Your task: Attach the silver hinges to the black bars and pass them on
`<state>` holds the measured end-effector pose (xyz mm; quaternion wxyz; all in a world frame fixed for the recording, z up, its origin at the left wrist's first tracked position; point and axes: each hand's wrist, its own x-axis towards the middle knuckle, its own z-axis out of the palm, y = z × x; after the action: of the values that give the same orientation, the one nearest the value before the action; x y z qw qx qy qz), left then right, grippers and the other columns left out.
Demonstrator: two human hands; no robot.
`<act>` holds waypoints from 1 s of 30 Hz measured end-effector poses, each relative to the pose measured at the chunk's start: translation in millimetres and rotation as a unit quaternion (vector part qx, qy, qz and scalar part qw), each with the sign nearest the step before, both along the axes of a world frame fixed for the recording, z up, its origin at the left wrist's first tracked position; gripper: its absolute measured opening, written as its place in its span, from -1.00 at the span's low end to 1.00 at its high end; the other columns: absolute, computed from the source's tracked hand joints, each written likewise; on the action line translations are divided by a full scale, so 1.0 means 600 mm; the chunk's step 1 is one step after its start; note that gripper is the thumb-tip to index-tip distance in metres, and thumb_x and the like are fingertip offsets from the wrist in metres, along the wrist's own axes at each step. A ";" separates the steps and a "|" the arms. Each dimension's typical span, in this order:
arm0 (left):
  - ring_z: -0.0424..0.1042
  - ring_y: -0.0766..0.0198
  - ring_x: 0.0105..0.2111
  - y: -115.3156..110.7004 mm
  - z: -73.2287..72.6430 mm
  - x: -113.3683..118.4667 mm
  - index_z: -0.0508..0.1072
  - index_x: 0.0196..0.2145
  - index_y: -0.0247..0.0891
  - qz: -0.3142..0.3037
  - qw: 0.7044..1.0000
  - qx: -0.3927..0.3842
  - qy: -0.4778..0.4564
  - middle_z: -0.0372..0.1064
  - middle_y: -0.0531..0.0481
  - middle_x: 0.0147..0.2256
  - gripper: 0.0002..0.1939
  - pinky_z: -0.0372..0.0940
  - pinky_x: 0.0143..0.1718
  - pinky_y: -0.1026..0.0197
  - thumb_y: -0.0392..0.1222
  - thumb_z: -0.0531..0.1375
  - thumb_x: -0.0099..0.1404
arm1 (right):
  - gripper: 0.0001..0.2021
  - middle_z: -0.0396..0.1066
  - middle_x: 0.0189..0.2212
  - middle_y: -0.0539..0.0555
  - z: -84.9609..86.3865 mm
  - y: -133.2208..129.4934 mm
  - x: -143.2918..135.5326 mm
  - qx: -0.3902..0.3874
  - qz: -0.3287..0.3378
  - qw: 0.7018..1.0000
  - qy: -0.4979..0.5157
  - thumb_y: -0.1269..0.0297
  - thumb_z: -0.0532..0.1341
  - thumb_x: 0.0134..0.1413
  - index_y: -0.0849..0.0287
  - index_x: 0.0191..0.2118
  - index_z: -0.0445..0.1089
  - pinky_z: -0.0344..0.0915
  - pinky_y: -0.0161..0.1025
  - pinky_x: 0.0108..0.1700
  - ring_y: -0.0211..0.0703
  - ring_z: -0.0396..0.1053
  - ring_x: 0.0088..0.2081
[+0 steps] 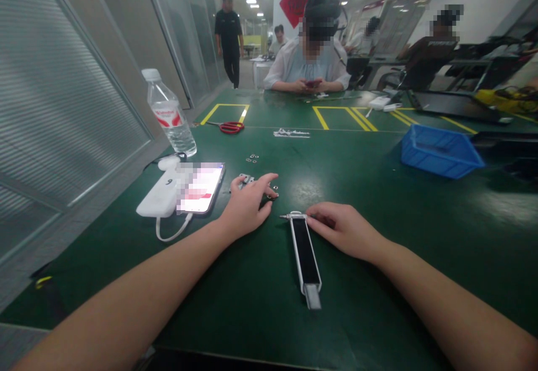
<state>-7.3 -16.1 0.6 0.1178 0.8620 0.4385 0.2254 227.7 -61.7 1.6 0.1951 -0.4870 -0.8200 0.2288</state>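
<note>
My left hand point(249, 205) reaches over the table with its fingers spread. Under and beside its fingertips lie small metal rings point(276, 188) and small metal pieces point(247, 179); whether it touches them I cannot tell. My right hand point(342, 226) is closed, thumb and fingers pinching one end of a thin metal rod with a pointed tip point(286, 216). The rod lies crosswise at the far end of a long white-framed bar with a black face point(306, 250). A flat grey metal tab point(312, 297) sticks out of the bar's near end.
On the left are a phone point(204, 189), a white power bank with cable point(157, 194) and a water bottle point(170, 116). Farther back lie red-handled scissors point(231, 128), several small rings point(253, 158) and white strips point(291, 133). A blue bin point(441, 152) stands right. A person sits opposite.
</note>
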 end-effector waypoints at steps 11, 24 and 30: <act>0.42 0.18 -0.09 0.003 -0.005 -0.001 0.17 0.10 -0.18 -0.011 1.000 0.019 0.006 0.49 0.08 -0.26 -0.53 -0.11 0.12 -0.08 -0.35 0.11 0.24 | -0.78 0.44 -0.41 0.06 -0.002 0.001 -0.001 0.008 0.004 1.000 -0.004 0.24 0.09 0.23 0.17 -0.20 0.46 0.20 -0.27 -0.39 -0.23 0.31 -0.44; 0.44 0.32 -0.29 0.001 -0.010 -0.002 0.22 0.04 -0.23 -0.132 0.990 0.027 -0.048 0.43 0.09 -0.31 -0.59 0.12 -0.01 0.10 -0.36 0.08 0.23 | -0.78 0.40 -0.47 0.03 -0.003 0.000 -0.001 0.012 -0.002 1.000 0.004 0.22 0.10 0.23 0.16 -0.21 0.45 0.18 -0.28 -0.41 -0.23 0.29 -0.46; 0.45 0.30 -0.31 -0.003 -0.002 -0.001 0.26 -0.02 -0.27 -0.175 0.978 0.026 -0.108 0.44 0.04 -0.33 -0.63 0.23 -0.08 0.11 -0.36 0.07 0.19 | -0.78 0.40 -0.46 0.03 -0.005 0.000 0.001 0.009 0.001 1.000 0.003 0.22 0.09 0.23 0.17 -0.22 0.45 0.17 -0.28 -0.41 -0.23 0.28 -0.46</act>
<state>-7.6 -18.0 -0.9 0.1798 0.8989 0.2596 0.3037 228.0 -61.4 -1.2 0.2018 -0.4836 -0.8219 0.2233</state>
